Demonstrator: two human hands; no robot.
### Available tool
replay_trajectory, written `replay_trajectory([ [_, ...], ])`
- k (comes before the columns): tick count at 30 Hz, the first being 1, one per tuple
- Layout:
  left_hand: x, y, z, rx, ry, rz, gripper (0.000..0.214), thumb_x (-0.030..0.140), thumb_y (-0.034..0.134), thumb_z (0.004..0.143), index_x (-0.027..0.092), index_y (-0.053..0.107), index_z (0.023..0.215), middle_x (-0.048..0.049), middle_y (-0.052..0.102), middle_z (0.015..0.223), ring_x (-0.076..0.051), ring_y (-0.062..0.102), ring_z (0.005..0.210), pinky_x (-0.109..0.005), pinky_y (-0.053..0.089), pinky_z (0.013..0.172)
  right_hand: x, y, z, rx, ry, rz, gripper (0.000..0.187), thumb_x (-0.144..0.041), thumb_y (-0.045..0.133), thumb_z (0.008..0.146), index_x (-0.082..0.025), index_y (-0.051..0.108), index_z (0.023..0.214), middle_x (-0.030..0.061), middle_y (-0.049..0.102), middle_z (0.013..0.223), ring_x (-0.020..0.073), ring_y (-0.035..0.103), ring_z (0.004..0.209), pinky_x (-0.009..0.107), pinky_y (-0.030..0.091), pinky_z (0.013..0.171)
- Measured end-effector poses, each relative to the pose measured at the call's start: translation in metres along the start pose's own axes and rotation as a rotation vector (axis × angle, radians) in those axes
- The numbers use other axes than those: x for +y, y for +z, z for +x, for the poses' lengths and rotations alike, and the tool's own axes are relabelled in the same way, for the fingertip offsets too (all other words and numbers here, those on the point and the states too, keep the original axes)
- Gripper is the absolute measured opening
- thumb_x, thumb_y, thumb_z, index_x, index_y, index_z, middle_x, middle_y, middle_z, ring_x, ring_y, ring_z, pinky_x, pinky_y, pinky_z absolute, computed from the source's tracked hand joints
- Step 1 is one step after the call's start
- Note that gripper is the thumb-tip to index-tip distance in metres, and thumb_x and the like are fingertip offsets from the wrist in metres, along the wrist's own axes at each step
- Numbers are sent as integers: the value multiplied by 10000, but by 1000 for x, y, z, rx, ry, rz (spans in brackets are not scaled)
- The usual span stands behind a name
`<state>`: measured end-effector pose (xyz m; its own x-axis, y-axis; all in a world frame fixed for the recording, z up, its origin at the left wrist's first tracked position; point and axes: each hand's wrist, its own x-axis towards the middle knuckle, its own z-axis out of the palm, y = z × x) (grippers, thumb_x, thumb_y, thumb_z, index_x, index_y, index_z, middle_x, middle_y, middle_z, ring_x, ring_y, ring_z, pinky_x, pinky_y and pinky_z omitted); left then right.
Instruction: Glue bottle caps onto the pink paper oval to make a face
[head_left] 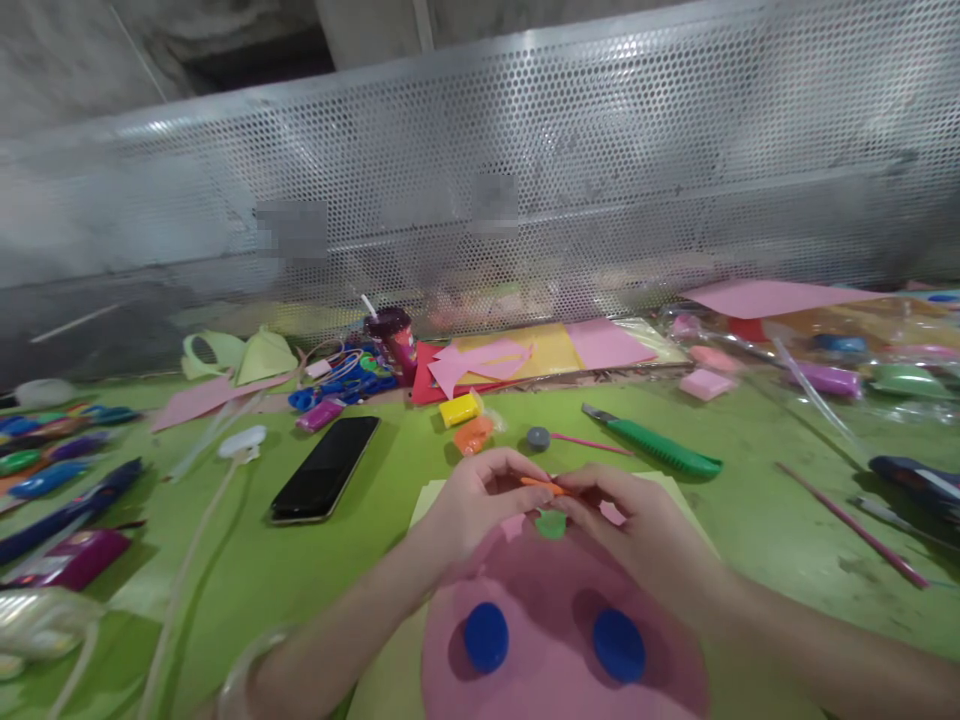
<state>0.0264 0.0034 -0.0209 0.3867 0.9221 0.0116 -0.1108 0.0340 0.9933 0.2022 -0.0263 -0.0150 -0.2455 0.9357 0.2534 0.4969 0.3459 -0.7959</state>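
My left hand (pixel 480 500) and my right hand (pixel 630 520) meet over the top of a round pink paper shape (pixel 555 640). Between their pinched fingertips stretches a thin orange strip of clay (pixel 546 486). Just below the strip a small green clay bit (pixel 551 523) sits on the pink shape. Two blue clay discs (pixel 486 637) (pixel 619 645) lie lower down on it. The pink shape rests on a pale yellow sheet (pixel 427 495).
On the green table (pixel 750 540) lie a black phone (pixel 326 466), a green utility knife (pixel 660 448), yellow (pixel 460 409) and orange clay packs (pixel 474 434), markers (pixel 45 480) at left and coloured papers (pixel 547 350) by the perforated metal wall (pixel 525 180).
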Motion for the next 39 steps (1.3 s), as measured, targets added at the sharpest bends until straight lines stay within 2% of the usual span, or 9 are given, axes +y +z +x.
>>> replay_trajectory([
  [4, -1, -1, 0, -2, 1, -1, 178, 240, 755, 656, 143, 645, 757, -10, 673, 707, -125, 617, 651, -273, 485, 659, 0, 0, -1, 34, -50, -32, 131, -309, 541, 821, -236, 643, 859, 23, 705, 766, 192, 648, 662, 326, 510, 578],
  [7, -2, -2, -1, -2, 8, 4, 168, 234, 755, 658, 153, 646, 757, -3, 675, 717, -122, 614, 661, -263, 480, 655, 2, 0, -1, 45, -63, -52, 161, -293, 617, 768, -234, 636, 917, 35, 715, 867, 206, 663, 760, 324, 528, 634],
  [9, -2, -2, -1, -2, 5, 25, 160, 235, 752, 660, 153, 647, 749, -1, 668, 709, -120, 608, 653, -264, 478, 651, 5, 0, -2, 40, -85, -71, 165, -258, 598, 788, -235, 629, 949, 33, 710, 902, 199, 662, 788, 317, 530, 653],
  [14, 0, -3, 0, 23, -11, 82, 146, 239, 743, 664, 151, 655, 740, -2, 656, 693, -120, 603, 649, -266, 475, 656, 9, -1, -1, 32, -222, -114, 115, -241, 540, 843, -258, 642, 893, 20, 690, 803, 182, 640, 689, 311, 522, 609],
  [19, 2, -7, 2, 35, -34, 85, 145, 254, 734, 662, 151, 649, 718, -7, 667, 655, -132, 618, 628, -273, 481, 648, 7, -1, 0, 32, -213, -158, 173, -248, 633, 788, -268, 633, 960, 24, 699, 849, 187, 639, 689, 305, 533, 603],
  [25, -2, -20, 6, -63, -47, 164, 152, 270, 728, 690, 152, 661, 758, -21, 691, 673, -132, 632, 654, -261, 475, 655, 12, 0, 0, -1, -305, -155, 147, -192, 527, 849, -235, 657, 904, 9, 679, 819, 140, 633, 704, 261, 529, 637],
  [31, -1, -21, 6, -81, -92, 161, 192, 281, 751, 674, 146, 660, 777, -37, 709, 719, -138, 648, 690, -262, 480, 677, 8, 0, 0, -5, -240, -189, 192, -237, 595, 809, -222, 654, 991, 26, 682, 847, 160, 640, 720, 271, 530, 633],
  [36, 0, -20, 4, -118, -102, 146, 206, 284, 746, 680, 140, 643, 785, -25, 686, 692, -126, 626, 634, -270, 475, 653, 4, 1, -2, -9, -224, -202, 140, -237, 547, 835, -222, 664, 910, 19, 663, 781, 149, 618, 658, 272, 511, 588],
  [39, -1, -22, 4, -181, -114, 122, 287, 259, 771, 646, 159, 628, 874, -28, 692, 774, -130, 620, 640, -282, 480, 637, 6, 2, -3, -4, -243, -182, 154, -214, 521, 842, -236, 665, 889, 15, 665, 802, 142, 617, 673, 268, 508, 602],
])
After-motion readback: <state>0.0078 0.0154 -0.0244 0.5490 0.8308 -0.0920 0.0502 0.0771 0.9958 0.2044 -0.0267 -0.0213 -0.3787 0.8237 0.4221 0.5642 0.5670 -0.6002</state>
